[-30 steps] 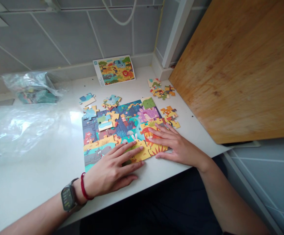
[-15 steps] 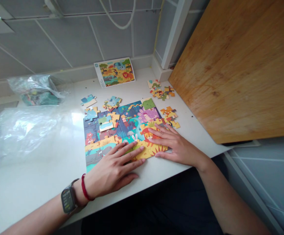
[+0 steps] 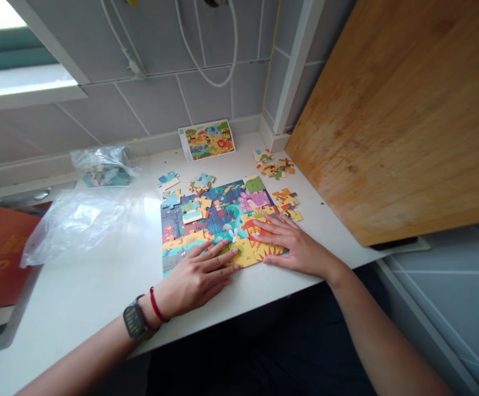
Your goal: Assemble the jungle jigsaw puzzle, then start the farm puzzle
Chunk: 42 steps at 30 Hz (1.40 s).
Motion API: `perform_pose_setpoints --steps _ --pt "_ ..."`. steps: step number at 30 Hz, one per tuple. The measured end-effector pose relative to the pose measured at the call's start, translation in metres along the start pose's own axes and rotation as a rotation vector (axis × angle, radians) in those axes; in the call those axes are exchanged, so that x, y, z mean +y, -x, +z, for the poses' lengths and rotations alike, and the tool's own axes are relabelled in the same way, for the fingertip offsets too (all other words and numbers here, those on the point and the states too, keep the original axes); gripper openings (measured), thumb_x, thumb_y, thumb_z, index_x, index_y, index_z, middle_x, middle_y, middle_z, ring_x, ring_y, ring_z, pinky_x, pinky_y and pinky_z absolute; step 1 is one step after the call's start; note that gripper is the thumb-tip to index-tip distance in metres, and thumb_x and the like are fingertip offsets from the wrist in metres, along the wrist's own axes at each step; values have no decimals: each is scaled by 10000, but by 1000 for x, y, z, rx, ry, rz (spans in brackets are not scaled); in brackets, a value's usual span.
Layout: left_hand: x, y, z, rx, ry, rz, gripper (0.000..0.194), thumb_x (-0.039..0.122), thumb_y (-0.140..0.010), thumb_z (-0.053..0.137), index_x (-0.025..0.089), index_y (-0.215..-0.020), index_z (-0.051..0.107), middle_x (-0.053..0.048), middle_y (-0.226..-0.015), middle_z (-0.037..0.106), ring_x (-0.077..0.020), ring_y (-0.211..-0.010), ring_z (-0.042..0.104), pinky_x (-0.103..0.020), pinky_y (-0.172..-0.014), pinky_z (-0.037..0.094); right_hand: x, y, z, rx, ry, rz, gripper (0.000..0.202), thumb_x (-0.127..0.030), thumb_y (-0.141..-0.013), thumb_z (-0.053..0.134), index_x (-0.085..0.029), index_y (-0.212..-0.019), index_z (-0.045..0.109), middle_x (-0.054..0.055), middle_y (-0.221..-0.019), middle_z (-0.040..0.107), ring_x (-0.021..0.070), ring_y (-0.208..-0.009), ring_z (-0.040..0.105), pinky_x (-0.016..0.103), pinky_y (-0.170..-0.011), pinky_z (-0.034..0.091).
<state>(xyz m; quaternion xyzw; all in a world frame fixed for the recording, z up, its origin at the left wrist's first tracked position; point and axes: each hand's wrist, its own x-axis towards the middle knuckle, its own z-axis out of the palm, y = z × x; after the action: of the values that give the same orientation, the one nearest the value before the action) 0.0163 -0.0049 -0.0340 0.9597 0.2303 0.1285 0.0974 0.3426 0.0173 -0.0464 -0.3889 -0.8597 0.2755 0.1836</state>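
Several pieces (image 3: 169,180) loose about the puzzle (image 3: 231,220)

At far left we see a red box (image 3: 2,256), then a crumpled wrapper (image 3: 74,225) overlapping its edge in our view, and a filled bag (image 3: 105,173) behind that, on the white tabletop (image 3: 94,313). Next come the watch (image 3: 135,320) and red band (image 3: 155,305) on our left wrist.

Our left hand (image 3: 198,279) lies palm down over the puzzle's near edge. Its grip is released: fingers spread, nothing grasped that we can see. Past it, loose pieces sit by the puzzle's far left corner, and a few more rest on top of its back left part.

The puzzle lies flat before us, dark at the back, mostly yellow and blue along the front. We cannot tell whether that front strip is laid over the dark picture. Behind stands or lies a card (image 3: 209,142) with a yellow scene.

Our right hand (image 3: 301,248) rests by the lion (image 3: 253,228), fingers fanned, its grip released too. More pieces lie just beyond its fingertips. At far right is a wooden board (image 3: 391,132).

We judge the step in hand to be pressing the front pieces flat and square. The next move, we think, calls for one hand to pick a loose piece while the other steadies the front.
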Motion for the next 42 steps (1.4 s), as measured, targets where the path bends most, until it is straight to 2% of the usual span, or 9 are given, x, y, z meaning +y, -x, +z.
perform_pose_setpoints --steps 10,16,19,22,25,28,32,38,42 --pt "13 2 13 96 3 -72 313 185 -1062 518 194 -1329 681 -117 -1448 663 -273 -1471 496 -486 -1180 486 0 1 3 17 3 -36 477 -436 -913 777 -376 -1377 688 18 -1626 481 332 -1573 339 652 -1291 194" --pt "17 0 13 113 -25 -101 298 205 -1057 524 208 -1291 708 -121 -1412 687 -272 -1441 534 -481 -1155 507 -3 2 4 33 17 -37 549 -521 -891 778 -373 -1408 667 37 -1614 505 347 -1566 350 658 -1281 209" --pt "19 -1 11 110 -46 -112 302 236 -1069 500 210 -1280 714 -122 -1403 692 -269 -1426 551 -472 -1153 508 -2 4 9 217 27 -16 581 -607 -924 698 -317 -1426 662 86 -1625 491 363 -1549 378 680 -1272 209" --pt "21 -2 10 102 -57 -107 310 248 -1073 479 209 -1268 717 -114 -1392 700 -257 -1414 565 -455 -1160 502 -2 5 17 521 5 17 461 -520 -1059 485 -251 -1348 721 115 -1542 589 320 -1529 422 620 -1250 331" --pt "23 -3 10 119 -71 -113 315 260 -1077 469 215 -1248 729 -96 -1376 713 -253 -1398 583 -439 -1164 499 -4 4 25 528 78 8 428 -479 -1045 512 -234 -1313 739 125 -1488 637 303 -1483 492 557 -1238 398" --pt "25 -2 12 142 -103 -106 328 283 -1088 456 217 -1262 726 -89 -1385 710 -254 -1386 596 -436 -1151 514 -7 2 28 469 160 37 417 -420 -1031 528 -207 -1334 720 149 -1524 600 327 -1467 507 594 -1238 372" --pt "28 7 14 245 -154 -99 338 252 -1080 442 193 -1286 703 -112 -1419 686 -251 -1326 651 -442 -1106 555 -6 4 25 652 174 158 436 -347 -1050 405 -167 -1264 739 177 -1447 656 337 -1412 557 637 -1225 357" --pt "21 42 -4 425 -155 -281 340 271 -1065 454 171 -1297 683 -123 -1367 709 -250 -1318 639 -441 -1129 533 1 31 27 799 58 165 429 -391 -1026 421 -163 -1150 762 199 -1283 725 310 -1243 674 511 -1106 532" --pt "11 72 -9 497 -84 -545 513 504 -1047 496 159 -1410 608 -171 -1481 614 -307 -1354 605 -493 -1147 504 9 44 31 857 -9 185 403 -389 -1000 441 -189 -1090 779 179 -1163 763 306 -1140 717 502 -1053 563"
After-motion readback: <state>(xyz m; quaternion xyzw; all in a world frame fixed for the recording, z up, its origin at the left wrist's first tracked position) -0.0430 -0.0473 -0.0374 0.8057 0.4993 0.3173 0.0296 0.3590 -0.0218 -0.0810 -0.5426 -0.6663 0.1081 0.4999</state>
